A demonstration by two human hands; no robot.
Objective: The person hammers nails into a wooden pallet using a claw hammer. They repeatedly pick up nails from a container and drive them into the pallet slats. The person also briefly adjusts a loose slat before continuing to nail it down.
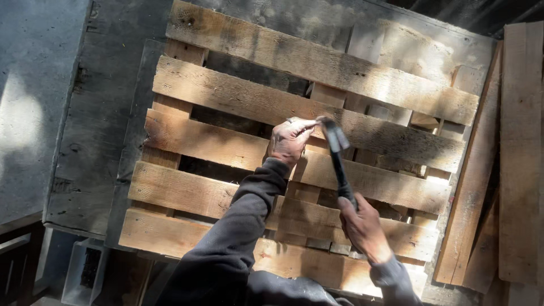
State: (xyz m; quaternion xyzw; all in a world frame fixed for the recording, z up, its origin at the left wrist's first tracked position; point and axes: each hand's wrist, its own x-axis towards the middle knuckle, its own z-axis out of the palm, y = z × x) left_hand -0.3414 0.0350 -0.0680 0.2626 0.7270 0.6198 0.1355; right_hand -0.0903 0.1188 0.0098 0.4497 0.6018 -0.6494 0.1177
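In the head view, a wooden pallet [317, 164] lay under both hands, dark gaps open between its slats, its far edge well beyond them. Loose boards [518, 153] stood well off to the right hand's side. The left hand [290, 140], arm stretched forward, pinched its fingers together on a slat. The right hand [362, 226] gripped a hammer [338, 158] by its black handle, head beside the left fingers.

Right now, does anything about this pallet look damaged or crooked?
Nothing clearly broken. The pallet boards are weathered and rough-edged, with uneven gaps. The right hand grips a hammer whose head meets the left hand on a middle board.
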